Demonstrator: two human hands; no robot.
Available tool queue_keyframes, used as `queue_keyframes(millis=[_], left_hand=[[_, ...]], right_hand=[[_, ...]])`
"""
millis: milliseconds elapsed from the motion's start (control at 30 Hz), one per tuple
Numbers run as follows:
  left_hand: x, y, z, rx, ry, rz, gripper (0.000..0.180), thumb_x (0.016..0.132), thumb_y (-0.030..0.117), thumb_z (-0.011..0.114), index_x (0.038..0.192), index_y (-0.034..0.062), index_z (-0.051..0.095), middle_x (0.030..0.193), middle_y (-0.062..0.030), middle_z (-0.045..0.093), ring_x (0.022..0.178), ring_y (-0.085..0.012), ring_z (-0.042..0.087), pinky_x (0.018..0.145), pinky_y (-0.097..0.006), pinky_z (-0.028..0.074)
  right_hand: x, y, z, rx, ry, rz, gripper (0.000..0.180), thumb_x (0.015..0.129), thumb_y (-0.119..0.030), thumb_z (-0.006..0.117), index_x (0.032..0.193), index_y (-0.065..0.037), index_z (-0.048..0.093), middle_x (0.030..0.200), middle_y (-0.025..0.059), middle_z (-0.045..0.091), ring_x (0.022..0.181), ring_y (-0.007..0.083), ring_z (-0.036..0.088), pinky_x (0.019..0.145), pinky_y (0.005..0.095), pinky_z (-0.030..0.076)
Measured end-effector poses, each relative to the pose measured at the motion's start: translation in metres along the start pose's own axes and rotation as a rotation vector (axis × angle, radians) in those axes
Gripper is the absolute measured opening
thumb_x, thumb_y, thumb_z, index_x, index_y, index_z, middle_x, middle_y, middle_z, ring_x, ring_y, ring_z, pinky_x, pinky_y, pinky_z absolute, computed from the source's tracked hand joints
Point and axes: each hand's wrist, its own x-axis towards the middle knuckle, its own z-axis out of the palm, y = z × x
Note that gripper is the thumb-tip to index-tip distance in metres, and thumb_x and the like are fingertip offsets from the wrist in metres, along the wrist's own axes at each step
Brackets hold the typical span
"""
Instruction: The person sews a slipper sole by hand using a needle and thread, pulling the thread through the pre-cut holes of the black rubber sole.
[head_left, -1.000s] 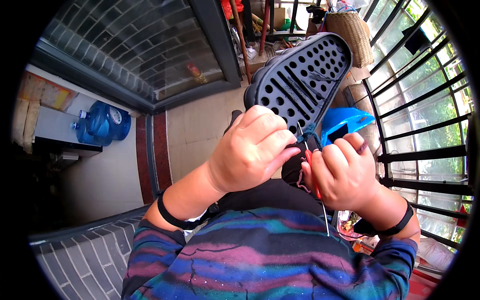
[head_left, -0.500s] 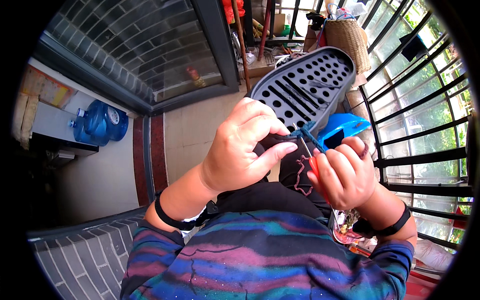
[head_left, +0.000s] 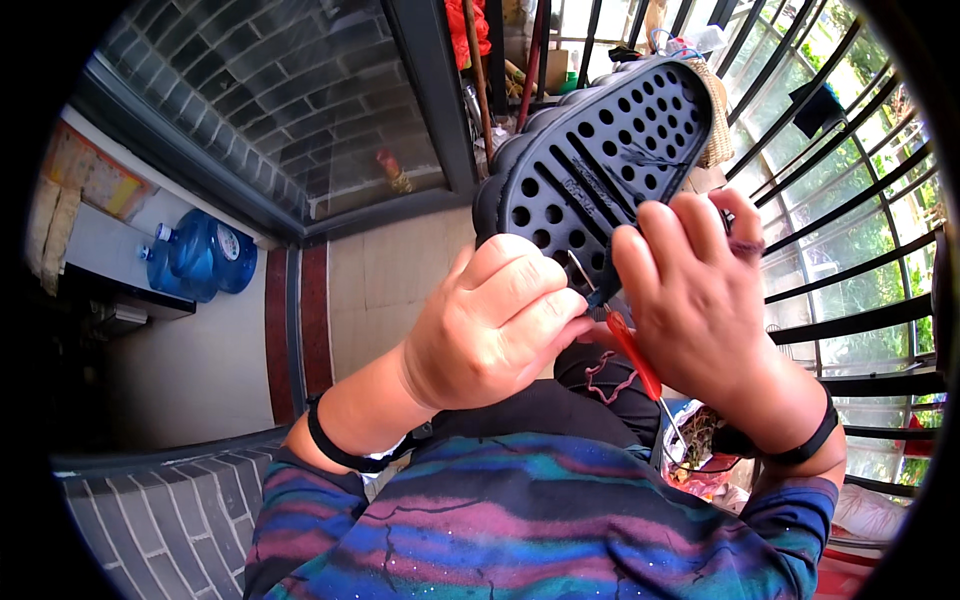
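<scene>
A dark grey shoe sole [head_left: 610, 150], pierced with round holes and slots, stands tilted above my lap. My left hand [head_left: 500, 315] is closed at its near end, pinching dark blue yarn [head_left: 598, 298]; its fingertips are partly hidden. A double-ended hook tool with a red handle [head_left: 634, 355] slants past the yarn, its metal shaft pointing up towards the sole's holes. My right hand [head_left: 700, 285] keeps that handle by the thumb and palm, while its other fingers curl over the sole's right side. A pinkish cord [head_left: 608, 382] lies on my dark trousers.
Blue water bottles [head_left: 208, 252] stand at the left beyond a glass door frame [head_left: 440, 120]. Black window bars [head_left: 850, 320] line the right side. A woven basket [head_left: 718, 130] is behind the sole. A bag of plant scraps [head_left: 700, 440] sits near my right elbow.
My right hand has moved up, its fingers spreading from the handle onto the sole. The sole has risen slightly and shows more of its left edge. My left hand has closed further.
</scene>
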Motion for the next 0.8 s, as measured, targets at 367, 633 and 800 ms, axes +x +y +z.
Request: queue_keyframes(millis=[367, 633, 800], left_hand=[[0.005, -0.004, 0.002, -0.021, -0.031, -0.018, 0.029, 0.067, 0.003, 0.083, 0.092, 0.0003, 0.067, 0.092, -0.0099, 0.062, 0.086, -0.0305, 0.059, 0.076, -0.04, 0.051], [0.014, -0.014, -0.022, -0.109, -0.122, -0.106, 0.027, 0.067, 0.004, 0.088, 0.087, 0.0045, 0.069, 0.087, -0.0085, 0.061, 0.08, -0.0271, 0.059, 0.071, -0.037, 0.05], [0.013, -0.021, -0.039, -0.296, -0.341, -0.147, 0.024, 0.071, 0.008, 0.088, 0.085, 0.0058, 0.07, 0.087, -0.0065, 0.062, 0.082, -0.0249, 0.059, 0.071, -0.035, 0.049]], right_hand=[[0.011, -0.006, 0.006, -0.119, -0.045, -0.176, 0.039, 0.075, -0.042, 0.063, 0.091, -0.007, 0.065, 0.084, 0.0046, 0.048, 0.086, 0.0229, 0.049, 0.089, 0.0423, 0.035], [-0.009, 0.007, -0.028, 0.222, -0.04, -0.161, 0.026, 0.083, -0.032, 0.072, 0.082, -0.006, 0.067, 0.076, 0.0032, 0.046, 0.068, 0.0216, 0.048, 0.066, 0.0393, 0.035], [-0.024, 0.012, -0.02, 0.709, -0.061, -0.145, 0.02, 0.081, -0.021, 0.078, 0.088, -0.004, 0.07, 0.075, 0.0055, 0.058, 0.067, 0.0232, 0.059, 0.062, 0.038, 0.047]])
